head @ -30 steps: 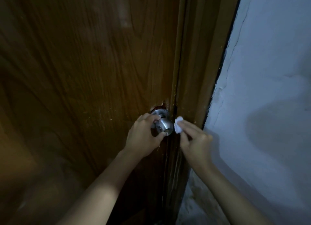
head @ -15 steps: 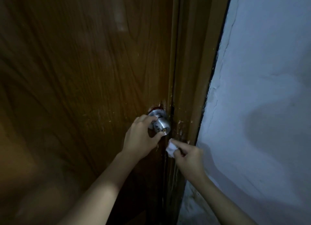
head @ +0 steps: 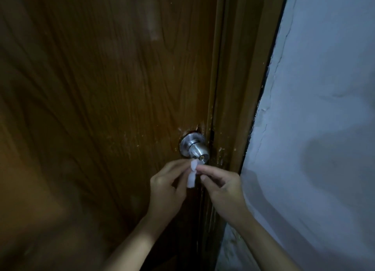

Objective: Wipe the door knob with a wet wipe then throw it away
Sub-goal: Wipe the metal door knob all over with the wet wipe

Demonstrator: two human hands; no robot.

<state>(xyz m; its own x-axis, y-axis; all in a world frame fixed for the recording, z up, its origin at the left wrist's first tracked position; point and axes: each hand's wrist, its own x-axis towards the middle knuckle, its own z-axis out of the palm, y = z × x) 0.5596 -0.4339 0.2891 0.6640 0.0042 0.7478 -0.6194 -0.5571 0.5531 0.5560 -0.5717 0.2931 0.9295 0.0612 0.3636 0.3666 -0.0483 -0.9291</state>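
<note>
A round silver door knob (head: 195,148) sticks out of the brown wooden door (head: 105,100) near its right edge. Just below the knob, a small white wet wipe (head: 191,176) hangs pinched between the fingertips of both hands. My left hand (head: 168,186) holds it from the left, my right hand (head: 220,186) from the right. Neither hand touches the knob; the wipe's top end is right under the knob's face.
The wooden door frame (head: 235,88) runs beside the door's right edge. A pale, cracked wall (head: 316,112) fills the right side. The scene is dim, and the door's lower left is in shadow.
My left hand has let go of the knob and dropped to join the right hand on the wipe. My right hand drew the wipe off the knob, down and then leftward under it.
</note>
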